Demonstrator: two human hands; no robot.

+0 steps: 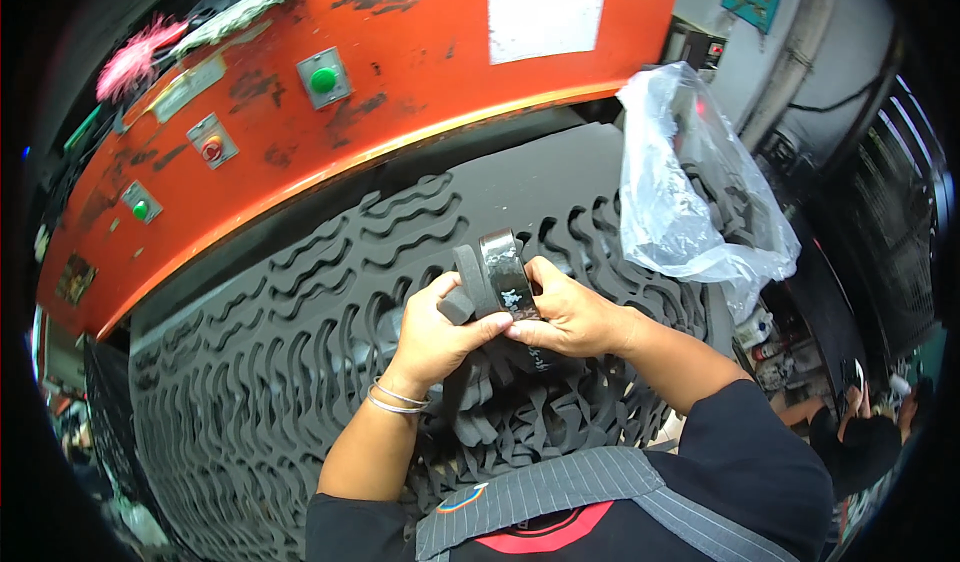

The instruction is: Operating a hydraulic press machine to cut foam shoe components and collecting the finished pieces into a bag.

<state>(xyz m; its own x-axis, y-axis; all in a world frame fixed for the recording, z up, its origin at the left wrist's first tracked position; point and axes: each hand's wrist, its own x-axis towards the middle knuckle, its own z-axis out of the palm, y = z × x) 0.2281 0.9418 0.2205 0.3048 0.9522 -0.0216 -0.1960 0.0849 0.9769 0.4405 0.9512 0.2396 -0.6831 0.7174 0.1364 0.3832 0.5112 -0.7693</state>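
Over the middle of the dark grey foam sheet [560,167] I hold two things side by side. My left hand [432,337] is closed on a thick dark grey foam piece [472,277], whose lower end sticks out between thumb and fingers. My right hand [575,314] grips a glossy black band-shaped piece [503,267] with white marks on its face, standing upright right beside the foam. Both thumbs meet near its lower end. What lies behind my fingers is hidden. Below my hands, loose curved foam strips [540,417] lie in a tangled heap.
Behind the sheet runs an orange machine beam [420,72] with green buttons [323,80] and a red one [212,148]. A clear plastic bag [665,192] containing dark foam pieces rests at the sheet's right. Another person [855,447] is at far right. Wavy slots cover the sheet.
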